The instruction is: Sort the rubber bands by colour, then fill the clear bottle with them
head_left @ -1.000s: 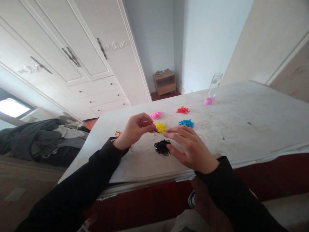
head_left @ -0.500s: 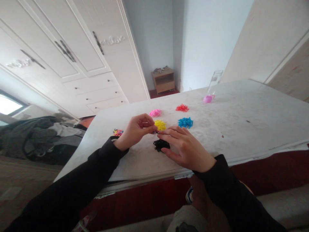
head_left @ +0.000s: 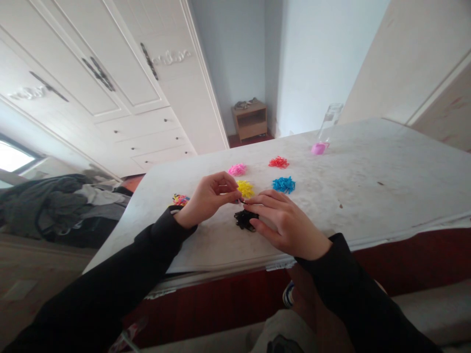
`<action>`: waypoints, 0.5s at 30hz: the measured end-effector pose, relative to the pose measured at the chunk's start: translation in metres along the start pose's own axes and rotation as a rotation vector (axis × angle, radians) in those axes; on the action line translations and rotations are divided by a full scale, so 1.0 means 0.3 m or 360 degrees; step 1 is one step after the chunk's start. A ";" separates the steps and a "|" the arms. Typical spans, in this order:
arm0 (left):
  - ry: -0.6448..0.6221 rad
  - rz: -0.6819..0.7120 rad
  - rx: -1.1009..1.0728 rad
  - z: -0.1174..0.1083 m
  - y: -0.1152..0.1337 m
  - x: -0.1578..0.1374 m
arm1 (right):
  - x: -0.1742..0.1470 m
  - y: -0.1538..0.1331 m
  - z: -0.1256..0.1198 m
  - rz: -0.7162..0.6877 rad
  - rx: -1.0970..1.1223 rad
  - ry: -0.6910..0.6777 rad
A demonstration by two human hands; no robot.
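My left hand [head_left: 218,196] is closed in a pinch above the table, just left of the yellow pile. A tiny dark and pale piece shows at its fingertips, too small to name. My right hand [head_left: 289,220] has its fingers stretched out, index and middle fingertips close to that piece. Its thumb is apart from them, at the right edge of a pile of small black pieces [head_left: 245,220]. Behind the hands lie piles of small yellow pieces [head_left: 245,189], blue pieces [head_left: 283,185], pink pieces [head_left: 237,169] and red pieces [head_left: 278,163].
A mixed-colour pile [head_left: 180,199] sits by my left wrist on the white table [head_left: 368,171]. Farther back at the right, a clear bottle [head_left: 330,120] stands with its pink part [head_left: 319,148] at the bottom. Dark clothes [head_left: 47,211] lie left of the table.
My right thumb has shifted slightly up and right along the black pile. The left hand keeps its pinch. The whole view has moved a little.
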State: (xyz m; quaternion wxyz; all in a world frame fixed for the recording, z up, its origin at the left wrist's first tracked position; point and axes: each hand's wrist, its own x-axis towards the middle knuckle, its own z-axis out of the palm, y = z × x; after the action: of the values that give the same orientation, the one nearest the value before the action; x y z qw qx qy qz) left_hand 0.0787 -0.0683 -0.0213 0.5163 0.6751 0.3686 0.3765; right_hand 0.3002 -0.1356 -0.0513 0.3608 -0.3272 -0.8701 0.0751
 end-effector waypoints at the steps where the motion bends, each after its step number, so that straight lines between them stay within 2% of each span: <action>1: 0.0002 0.0000 0.0002 0.000 0.001 0.000 | 0.000 0.000 -0.001 -0.0004 0.0027 0.0034; 5: 0.0030 0.0029 0.0052 -0.005 0.000 0.004 | -0.001 0.000 -0.007 0.0059 0.0085 0.0107; 15: 0.0082 0.0041 0.0088 -0.007 -0.009 0.007 | -0.002 0.002 -0.011 0.0120 0.0020 -0.0030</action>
State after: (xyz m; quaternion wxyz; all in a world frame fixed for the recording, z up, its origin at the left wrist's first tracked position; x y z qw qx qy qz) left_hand 0.0775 -0.0648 -0.0234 0.4829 0.6839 0.3833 0.3901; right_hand 0.3030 -0.1360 -0.0495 0.3517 -0.3567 -0.8600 0.0973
